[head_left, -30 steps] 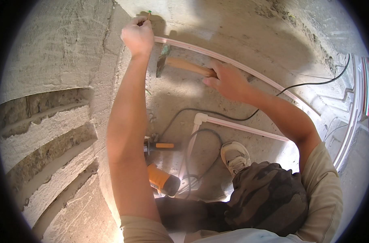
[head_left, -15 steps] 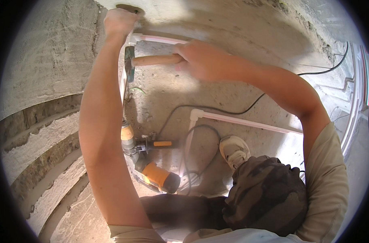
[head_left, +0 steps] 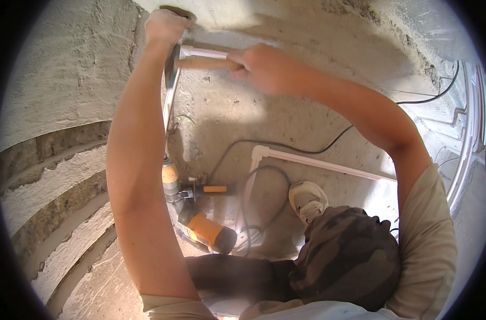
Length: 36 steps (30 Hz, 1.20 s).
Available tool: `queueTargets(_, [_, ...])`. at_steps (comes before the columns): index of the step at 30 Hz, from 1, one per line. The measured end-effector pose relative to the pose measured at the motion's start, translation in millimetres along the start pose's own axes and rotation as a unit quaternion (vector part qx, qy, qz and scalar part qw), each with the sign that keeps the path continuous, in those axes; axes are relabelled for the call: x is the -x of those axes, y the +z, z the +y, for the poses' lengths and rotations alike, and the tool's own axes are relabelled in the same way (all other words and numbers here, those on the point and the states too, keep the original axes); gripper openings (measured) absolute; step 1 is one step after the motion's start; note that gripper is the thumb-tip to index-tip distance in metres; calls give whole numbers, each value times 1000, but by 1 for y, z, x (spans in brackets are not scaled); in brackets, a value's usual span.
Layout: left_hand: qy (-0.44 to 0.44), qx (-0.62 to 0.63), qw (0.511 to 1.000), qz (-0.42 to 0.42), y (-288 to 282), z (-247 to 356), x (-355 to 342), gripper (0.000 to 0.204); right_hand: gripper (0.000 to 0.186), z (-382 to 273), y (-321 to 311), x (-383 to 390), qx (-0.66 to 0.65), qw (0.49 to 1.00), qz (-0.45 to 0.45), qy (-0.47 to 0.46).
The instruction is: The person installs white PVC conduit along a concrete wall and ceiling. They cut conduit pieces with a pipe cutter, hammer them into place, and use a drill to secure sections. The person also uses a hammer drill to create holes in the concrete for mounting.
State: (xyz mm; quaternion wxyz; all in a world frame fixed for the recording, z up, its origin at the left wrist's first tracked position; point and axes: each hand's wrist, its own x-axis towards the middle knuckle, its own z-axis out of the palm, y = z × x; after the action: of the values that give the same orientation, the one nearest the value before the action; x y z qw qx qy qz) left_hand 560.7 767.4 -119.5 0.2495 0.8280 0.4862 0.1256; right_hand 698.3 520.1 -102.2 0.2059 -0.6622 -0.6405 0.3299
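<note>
- Left hand (head_left: 165,25) has climbed over the last second; it now sits at the very top of the view, fist clenched against the rough plaster wall (head_left: 67,80). It looks to be pinning something dark, maybe a chisel or nail, but the fist covers it, so I can't tell what.
- Hammer (head_left: 192,63): dark head hangs just under the left fist, wooden handle running right. A second ago the head was lower and further right, so my read is that the swing has closed in on the fist.
- White pipe (head_left: 170,101) runs down the wall from an elbow behind the hammer head; the joint itself is masked by the head and handle.
- Orange rotary hammer drill (head_left: 200,224) lies on the floor below, untouched, same spot throughout. Its front end is partly behind the left forearm.
- Right hand (head_left: 267,66) is wrapped tight round the hammer handle. Motion blur smears the fingers; the grip is clear, finger detail is not.
- Black cable (head_left: 285,146) loops across the floor; its far end goes out of frame on the right.
- Second white pipe (head_left: 328,165) lies on the floor, well apart from both hands.
- Shoe (head_left: 307,200) half hidden by the camouflage trouser knee (head_left: 349,256).
</note>
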Motion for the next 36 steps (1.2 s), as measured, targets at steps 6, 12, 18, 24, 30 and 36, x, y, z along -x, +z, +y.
queueTargets(6, [-14,-57,998,7,-2,8,4,41,23,1,2,-5,-52,998,13,37])
queueTargets(12, [-65,62,996,-4,-24,17,37,57,34,2,1,-6,-58,996,-26,69])
queueTargets(18, [125,77,971,187,-66,-10,177,25,33,9,7,-9,-95,994,30,54])
queueTargets(24, [0,-129,990,55,-93,-108,355,15,46,12,32,16,-40,998,-3,43])
queueTargets(30, [-162,-258,952,-9,-58,-181,444,21,30,29,84,110,69,997,6,19])
queueTargets(36, [-126,-291,947,-56,-54,-227,442,25,43,97,45,110,307,942,129,37])
